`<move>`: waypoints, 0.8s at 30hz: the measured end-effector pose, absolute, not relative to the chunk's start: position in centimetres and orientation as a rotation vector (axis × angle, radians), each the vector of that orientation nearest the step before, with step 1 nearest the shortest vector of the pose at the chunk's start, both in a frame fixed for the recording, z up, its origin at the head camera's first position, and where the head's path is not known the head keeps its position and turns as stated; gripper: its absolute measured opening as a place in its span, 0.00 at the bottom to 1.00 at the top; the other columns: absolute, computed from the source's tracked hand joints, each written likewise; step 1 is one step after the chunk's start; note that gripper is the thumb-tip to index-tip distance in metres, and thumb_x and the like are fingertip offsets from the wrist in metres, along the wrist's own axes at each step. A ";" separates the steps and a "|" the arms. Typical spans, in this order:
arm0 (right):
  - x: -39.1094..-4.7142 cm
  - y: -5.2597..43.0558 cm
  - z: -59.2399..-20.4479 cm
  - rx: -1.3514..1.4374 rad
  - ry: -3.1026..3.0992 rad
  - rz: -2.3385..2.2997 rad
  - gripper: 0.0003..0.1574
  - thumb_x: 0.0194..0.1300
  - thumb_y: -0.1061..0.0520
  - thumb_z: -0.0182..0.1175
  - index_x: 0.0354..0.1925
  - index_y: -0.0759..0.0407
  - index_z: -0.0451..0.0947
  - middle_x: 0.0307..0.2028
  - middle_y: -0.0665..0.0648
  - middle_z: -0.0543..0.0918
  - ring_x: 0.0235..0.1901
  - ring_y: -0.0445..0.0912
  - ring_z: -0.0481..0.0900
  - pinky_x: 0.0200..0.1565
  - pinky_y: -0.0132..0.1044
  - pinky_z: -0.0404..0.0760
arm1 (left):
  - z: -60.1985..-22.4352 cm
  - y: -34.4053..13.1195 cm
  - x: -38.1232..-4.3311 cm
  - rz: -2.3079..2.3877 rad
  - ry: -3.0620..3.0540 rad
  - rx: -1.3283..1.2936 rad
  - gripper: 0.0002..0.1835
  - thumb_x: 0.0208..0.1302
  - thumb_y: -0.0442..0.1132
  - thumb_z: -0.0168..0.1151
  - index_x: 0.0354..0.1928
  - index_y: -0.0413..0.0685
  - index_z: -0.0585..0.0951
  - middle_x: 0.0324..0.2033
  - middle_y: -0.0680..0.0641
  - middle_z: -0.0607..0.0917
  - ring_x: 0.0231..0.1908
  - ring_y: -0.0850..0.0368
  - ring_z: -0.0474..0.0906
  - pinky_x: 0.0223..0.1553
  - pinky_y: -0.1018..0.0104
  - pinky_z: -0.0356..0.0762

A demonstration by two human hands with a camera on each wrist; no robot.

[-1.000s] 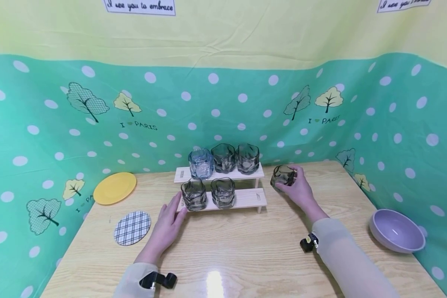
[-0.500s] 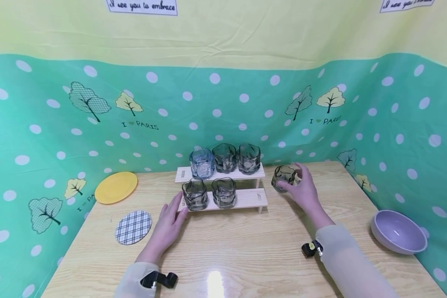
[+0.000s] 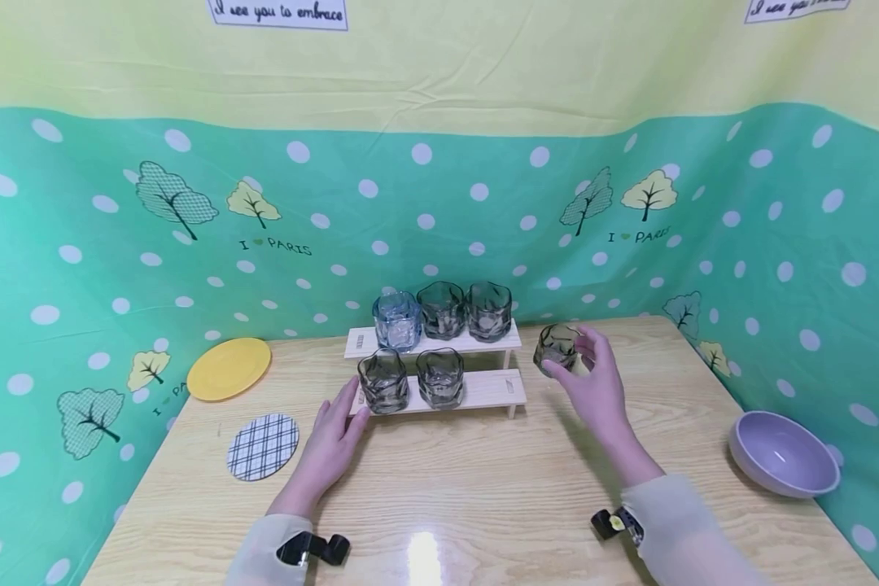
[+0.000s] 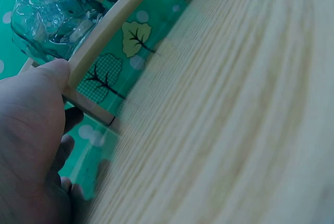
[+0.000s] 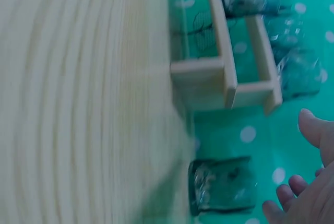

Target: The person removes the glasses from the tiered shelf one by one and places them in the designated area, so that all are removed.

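My left hand (image 3: 328, 443) rests at the left end of the lower wooden shelf (image 3: 487, 391), its thumb touching the front corner in the left wrist view. Beside its fingertips stands a smoky grey glass (image 3: 383, 382), with a second grey glass (image 3: 440, 379) to the right on that shelf. To the right of the shelves, another smoky glass (image 3: 554, 348) stands upright on the table. My right hand (image 3: 596, 387) is close behind it, fingers spread. In the right wrist view a gap shows between this glass (image 5: 224, 186) and the right hand (image 5: 308, 187).
On the upper wooden shelf (image 3: 439, 342) stand a blue glass (image 3: 397, 322) and two grey glasses. A yellow plate (image 3: 227, 370) and a checked round coaster (image 3: 262, 447) lie at left. A purple bowl (image 3: 782, 456) stands by the right-hand cloth wall.
My right hand has let go of the smoky glass, its fingers spreading and the wrist drawing back toward me. The left hand has stayed at the shelf end.
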State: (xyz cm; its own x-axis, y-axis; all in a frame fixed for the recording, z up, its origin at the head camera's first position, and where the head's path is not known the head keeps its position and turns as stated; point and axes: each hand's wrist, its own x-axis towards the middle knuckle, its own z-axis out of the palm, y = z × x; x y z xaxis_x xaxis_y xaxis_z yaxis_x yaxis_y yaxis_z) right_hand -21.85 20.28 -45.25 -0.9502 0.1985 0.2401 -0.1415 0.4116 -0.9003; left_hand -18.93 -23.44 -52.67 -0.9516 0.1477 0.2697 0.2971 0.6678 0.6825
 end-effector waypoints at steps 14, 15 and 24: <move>-20.4 15.3 -44.9 0.183 -2.315 1.784 0.58 0.66 0.57 0.81 0.83 0.59 0.60 0.71 0.63 0.73 0.72 0.60 0.73 0.80 0.50 0.68 | -52.5 -23.4 -18.8 -1.146 -2.694 -0.370 0.36 0.91 0.49 0.50 0.88 0.39 0.55 0.84 0.33 0.60 0.83 0.35 0.58 0.84 0.31 0.37; -20.3 15.0 -44.9 0.195 -2.313 1.794 0.58 0.65 0.58 0.82 0.83 0.59 0.60 0.71 0.63 0.73 0.72 0.60 0.73 0.80 0.49 0.68 | -52.5 -23.4 -18.8 -1.147 -2.693 -0.372 0.36 0.91 0.49 0.50 0.88 0.38 0.55 0.84 0.33 0.60 0.83 0.35 0.58 0.84 0.31 0.37; -20.2 11.7 -44.9 0.311 -2.319 1.871 0.58 0.63 0.59 0.83 0.82 0.58 0.63 0.72 0.64 0.74 0.71 0.59 0.75 0.79 0.49 0.70 | -52.6 -23.5 -18.9 -1.143 -2.693 -0.371 0.36 0.91 0.49 0.50 0.88 0.38 0.55 0.84 0.33 0.60 0.83 0.35 0.58 0.84 0.31 0.37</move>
